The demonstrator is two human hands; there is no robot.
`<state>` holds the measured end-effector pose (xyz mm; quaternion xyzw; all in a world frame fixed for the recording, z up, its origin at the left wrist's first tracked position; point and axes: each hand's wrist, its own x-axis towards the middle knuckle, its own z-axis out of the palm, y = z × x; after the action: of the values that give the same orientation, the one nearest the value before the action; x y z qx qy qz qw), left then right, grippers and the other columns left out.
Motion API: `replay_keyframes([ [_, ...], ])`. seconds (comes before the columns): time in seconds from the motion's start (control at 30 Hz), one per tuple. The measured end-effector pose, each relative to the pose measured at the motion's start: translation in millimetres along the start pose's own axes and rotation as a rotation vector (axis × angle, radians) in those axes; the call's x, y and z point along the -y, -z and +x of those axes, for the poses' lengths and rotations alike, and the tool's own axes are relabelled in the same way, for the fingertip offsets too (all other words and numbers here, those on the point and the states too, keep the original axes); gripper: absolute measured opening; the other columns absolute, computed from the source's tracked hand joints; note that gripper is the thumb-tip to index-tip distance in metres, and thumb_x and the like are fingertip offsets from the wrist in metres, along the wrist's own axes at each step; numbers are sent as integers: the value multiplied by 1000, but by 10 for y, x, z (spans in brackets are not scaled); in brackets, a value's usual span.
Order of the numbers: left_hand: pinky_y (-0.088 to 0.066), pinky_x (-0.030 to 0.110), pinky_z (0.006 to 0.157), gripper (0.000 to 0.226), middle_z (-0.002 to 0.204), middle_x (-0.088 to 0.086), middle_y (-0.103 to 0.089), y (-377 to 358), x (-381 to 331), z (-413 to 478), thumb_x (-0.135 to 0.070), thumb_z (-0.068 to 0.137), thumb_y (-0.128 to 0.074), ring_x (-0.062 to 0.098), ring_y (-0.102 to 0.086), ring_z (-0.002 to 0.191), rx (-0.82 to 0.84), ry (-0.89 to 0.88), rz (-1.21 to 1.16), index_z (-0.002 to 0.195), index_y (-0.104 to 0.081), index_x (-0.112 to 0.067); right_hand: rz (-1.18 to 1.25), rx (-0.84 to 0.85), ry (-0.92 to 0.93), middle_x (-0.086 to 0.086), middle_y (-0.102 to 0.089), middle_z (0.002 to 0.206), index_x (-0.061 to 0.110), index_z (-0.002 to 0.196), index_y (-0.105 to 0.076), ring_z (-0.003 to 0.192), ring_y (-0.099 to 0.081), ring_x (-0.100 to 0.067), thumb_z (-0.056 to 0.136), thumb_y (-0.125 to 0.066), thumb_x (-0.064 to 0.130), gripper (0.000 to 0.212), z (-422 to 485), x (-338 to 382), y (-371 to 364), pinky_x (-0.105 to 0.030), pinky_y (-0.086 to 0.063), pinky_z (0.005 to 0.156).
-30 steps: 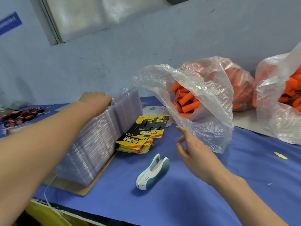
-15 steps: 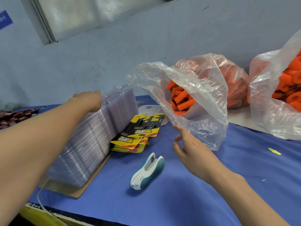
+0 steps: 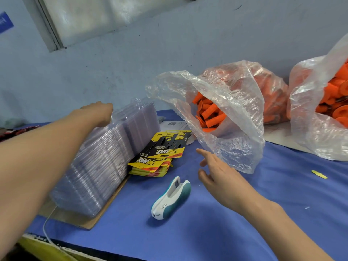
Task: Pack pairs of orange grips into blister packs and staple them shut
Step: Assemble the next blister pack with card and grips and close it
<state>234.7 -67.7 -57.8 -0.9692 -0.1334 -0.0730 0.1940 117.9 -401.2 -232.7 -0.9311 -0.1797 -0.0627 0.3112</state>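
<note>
Left hand is on the far top end of the blister packs. Its fingers are hidden behind the stack, so can't tell if it's gripping one or just resting there. The stack lies on cardboard, with yellow cards just beside it. The stapler lies on the blue cloth, touched by nothing. Right hand hovers near it with fingers spread and nothing in it, close to the open bag. The grips are all inside that bag, and there are two more bags to the right.
</note>
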Motion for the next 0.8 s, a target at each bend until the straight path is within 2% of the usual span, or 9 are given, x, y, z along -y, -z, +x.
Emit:
replay_keyframes([
  [0.07, -44, 43, 91, 44, 129, 15, -52, -49, -14, 1, -41, 96, -58, 35, -48, 118, -14, 64, -50, 130, -49, -14, 5, 7, 7, 12, -44, 131, 44, 148, -9, 97, -59, -25, 102, -34, 38, 53, 3, 2, -8, -45, -48, 89],
  [0.13, -38, 39, 85, 48, 125, 16, -55, -106, -24, 7, -51, 95, -56, 35, -44, 121, -89, 132, -80, 124, -55, -14, 9, 7, 11, 13, -43, 132, 45, 148, -9, 97, -59, -25, 102, -34, 39, 53, 3, -5, -17, -44, -48, 89],
  [0.23, -38, 40, 86, 44, 125, 19, -55, -139, -8, 1, -48, 100, -48, 36, -45, 120, -211, 190, -105, 122, -59, -12, 3, 8, 9, 14, -43, 132, 46, 148, -9, 97, -59, -24, 102, -34, 39, 53, 2, -12, -18, -43, -48, 89],
  [0.37, -38, 48, 92, 44, 129, 27, -45, -43, 158, 17, -36, 104, -42, 42, -45, 119, -429, 232, -172, 128, -53, -1, 5, 11, 2, 14, -42, 132, 47, 148, -8, 99, -59, -25, 102, -34, 39, 53, 13, -34, -14, -43, -48, 90],
  [0.47, -39, 52, 86, 43, 122, 32, -47, 162, 308, -2, -28, 107, -34, 46, -48, 110, -627, 184, -140, 123, -53, 7, 17, 4, 8, 14, -42, 132, 47, 147, -9, 98, -59, -24, 102, -34, 39, 53, 17, -50, -17, -43, -48, 90],
  [0.6, -41, 52, 76, 49, 109, 33, -54, 726, 308, -160, -35, 107, -33, 49, -56, 94, -853, 47, -114, 113, -57, 7, 115, -53, 18, 18, -44, 129, 47, 146, -16, 95, -58, -14, 101, -37, 39, 50, 17, -64, 15, -37, -46, 89],
  [0.67, -37, 47, 73, 49, 108, 27, -59, 1026, 262, -266, -42, 105, -35, 46, -59, 93, -897, -39, -130, 108, -60, 0, 227, -125, 17, 24, -46, 122, 48, 143, -23, 85, -55, -2, 101, -40, 40, 47, 36, -71, 80, -29, -45, 81],
  [0.8, -29, 39, 67, 44, 99, 18, -62, 1360, 185, -464, -46, 104, -37, 40, -60, 84, -1029, -167, -137, 99, -60, -9, 450, -300, 4, 31, -52, 105, 46, 139, -35, 78, -60, -10, 99, -46, 35, 43, 66, -79, 298, -19, -43, 55],
])
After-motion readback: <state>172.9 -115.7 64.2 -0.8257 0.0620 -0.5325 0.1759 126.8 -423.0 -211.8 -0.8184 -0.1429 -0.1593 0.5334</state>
